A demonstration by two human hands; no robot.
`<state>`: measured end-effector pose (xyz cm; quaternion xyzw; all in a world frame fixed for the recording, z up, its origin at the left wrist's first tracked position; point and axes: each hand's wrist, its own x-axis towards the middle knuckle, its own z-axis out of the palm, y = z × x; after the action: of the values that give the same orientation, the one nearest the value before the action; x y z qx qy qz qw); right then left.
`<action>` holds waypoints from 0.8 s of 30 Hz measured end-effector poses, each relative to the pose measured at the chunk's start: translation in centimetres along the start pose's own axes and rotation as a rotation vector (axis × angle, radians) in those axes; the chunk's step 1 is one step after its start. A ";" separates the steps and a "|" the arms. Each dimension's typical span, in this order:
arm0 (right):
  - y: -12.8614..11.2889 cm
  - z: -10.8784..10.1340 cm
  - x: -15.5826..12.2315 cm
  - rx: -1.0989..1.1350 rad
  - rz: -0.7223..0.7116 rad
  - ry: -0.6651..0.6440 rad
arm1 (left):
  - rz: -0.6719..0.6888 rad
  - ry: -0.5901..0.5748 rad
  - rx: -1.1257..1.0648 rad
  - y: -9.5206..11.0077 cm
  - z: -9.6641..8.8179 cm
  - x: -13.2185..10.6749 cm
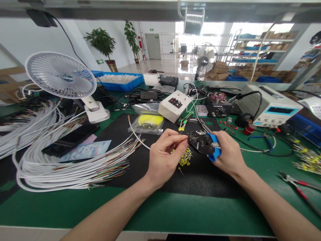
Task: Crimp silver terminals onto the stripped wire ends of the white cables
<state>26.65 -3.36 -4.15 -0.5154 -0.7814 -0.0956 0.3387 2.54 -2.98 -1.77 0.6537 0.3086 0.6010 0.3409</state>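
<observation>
My right hand (pixel 229 152) is wrapped round the blue handles of a black-headed crimping tool (pixel 200 143), held over the dark mat. Close to its jaws, my left hand (pixel 165 157) pinches a thin wire (pixel 182 139) whose end reaches the tool head; the exact tip is hidden. Below my fingers lies a heap of small yellow-ended terminals (pixel 185 158), partly covered by the left hand. Behind the hands are more yellow pieces on wires (pixel 182 124). To the left, a thick bundle of white cables (pixel 82 174) shows stripped, multicoloured wire ends.
A white fan (pixel 62 77), a black phone (pixel 70 140) and a bag of yellow parts (pixel 149 121) are on the left. A switch box (pixel 174 105) stands behind my hands. Red-handled cutters (pixel 298 187) and a soldering station (pixel 271 107) are at right. A solder spool (pixel 194 20) hangs overhead.
</observation>
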 end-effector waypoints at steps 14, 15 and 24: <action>-2.2 -0.4 0.1 0.610 0.405 -0.098 | -0.051 0.043 0.167 0.7 0.2 0.4; -2.3 -0.5 0.0 0.681 0.465 -0.082 | -0.053 0.040 0.173 0.7 0.2 0.4; -2.6 -0.4 0.0 0.969 0.650 0.003 | -0.013 0.013 0.148 0.6 0.2 0.1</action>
<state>24.58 -4.71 -3.33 -0.5148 -0.5372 0.3810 0.5488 2.76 -3.27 -1.19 0.6712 0.3587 0.5785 0.2936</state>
